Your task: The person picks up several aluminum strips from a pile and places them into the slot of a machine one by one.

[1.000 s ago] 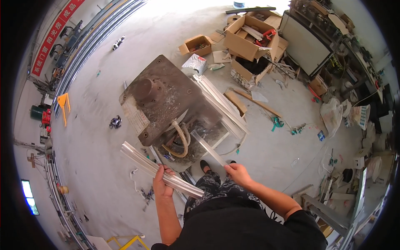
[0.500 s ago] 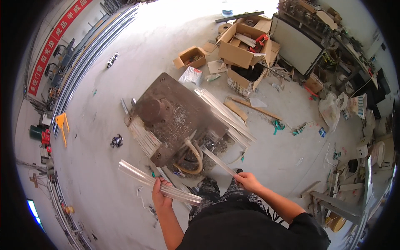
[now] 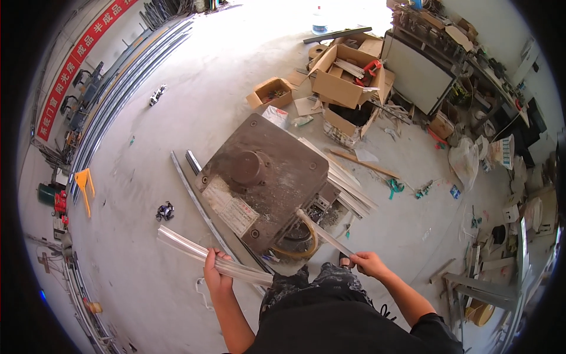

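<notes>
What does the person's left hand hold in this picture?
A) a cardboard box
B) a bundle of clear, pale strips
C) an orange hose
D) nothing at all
B: the left hand is closed around a bundle of clear strips that runs out to both sides of it, above the floor.

Ahead at twelve o'clock, the brown rusty metal machine block (image 3: 265, 174) fills the middle and bars any forward reach, with a yellowish hose loop (image 3: 303, 239) at its near edge. At ten o'clock the pale concrete floor (image 3: 135, 147) lies open, save a small dark metal part (image 3: 165, 211). At two o'clock, pale flat metal strips (image 3: 348, 183) and open cardboard boxes (image 3: 348, 82) crowd the way.
</notes>
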`<state>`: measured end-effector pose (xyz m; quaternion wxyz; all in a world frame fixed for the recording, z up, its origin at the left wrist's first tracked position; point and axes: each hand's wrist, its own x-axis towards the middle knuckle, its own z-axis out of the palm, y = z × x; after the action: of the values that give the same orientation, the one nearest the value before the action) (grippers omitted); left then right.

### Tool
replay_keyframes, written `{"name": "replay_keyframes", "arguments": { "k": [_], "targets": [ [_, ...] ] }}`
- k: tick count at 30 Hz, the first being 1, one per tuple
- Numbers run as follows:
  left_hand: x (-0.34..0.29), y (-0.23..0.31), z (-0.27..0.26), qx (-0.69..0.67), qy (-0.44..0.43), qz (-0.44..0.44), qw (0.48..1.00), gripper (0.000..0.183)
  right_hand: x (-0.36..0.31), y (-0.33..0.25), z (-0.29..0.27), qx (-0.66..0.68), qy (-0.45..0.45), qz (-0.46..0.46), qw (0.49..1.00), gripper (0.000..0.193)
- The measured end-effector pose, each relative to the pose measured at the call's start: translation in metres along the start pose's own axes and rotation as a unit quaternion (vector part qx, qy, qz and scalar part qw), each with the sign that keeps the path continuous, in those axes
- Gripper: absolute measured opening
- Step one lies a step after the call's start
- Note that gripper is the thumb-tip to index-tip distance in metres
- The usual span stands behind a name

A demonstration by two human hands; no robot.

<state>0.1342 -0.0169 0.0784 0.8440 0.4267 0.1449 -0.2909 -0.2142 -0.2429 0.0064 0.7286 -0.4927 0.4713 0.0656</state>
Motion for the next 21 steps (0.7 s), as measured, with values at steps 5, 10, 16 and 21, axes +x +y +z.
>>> {"name": "replay_keyframes", "arguments": {
  "k": [5,10,16,21],
  "targets": [
    [-0.020,-0.021,0.026,0.013,0.000,-0.016,1.000,0.008,0.010,0.016,-0.001,0.021,-0.005,-0.013,1.000,0.032],
    [-0.046,-0.050,0.021,-0.008,-0.020,-0.060,0.998,0.008,0.008,-0.004,0.001,-0.054,-0.026,-0.080,0.995,0.029],
    [-0.093,-0.082,0.010,0.001,0.035,-0.032,0.999,0.010,0.024,-0.031,0.009,-0.071,-0.085,-0.116,0.987,0.025],
    [-0.130,-0.094,-0.010,-0.088,0.087,-0.044,0.991,0.007,0.038,-0.036,0.003,-0.135,-0.076,-0.123,0.980,0.027]
  ]
}}
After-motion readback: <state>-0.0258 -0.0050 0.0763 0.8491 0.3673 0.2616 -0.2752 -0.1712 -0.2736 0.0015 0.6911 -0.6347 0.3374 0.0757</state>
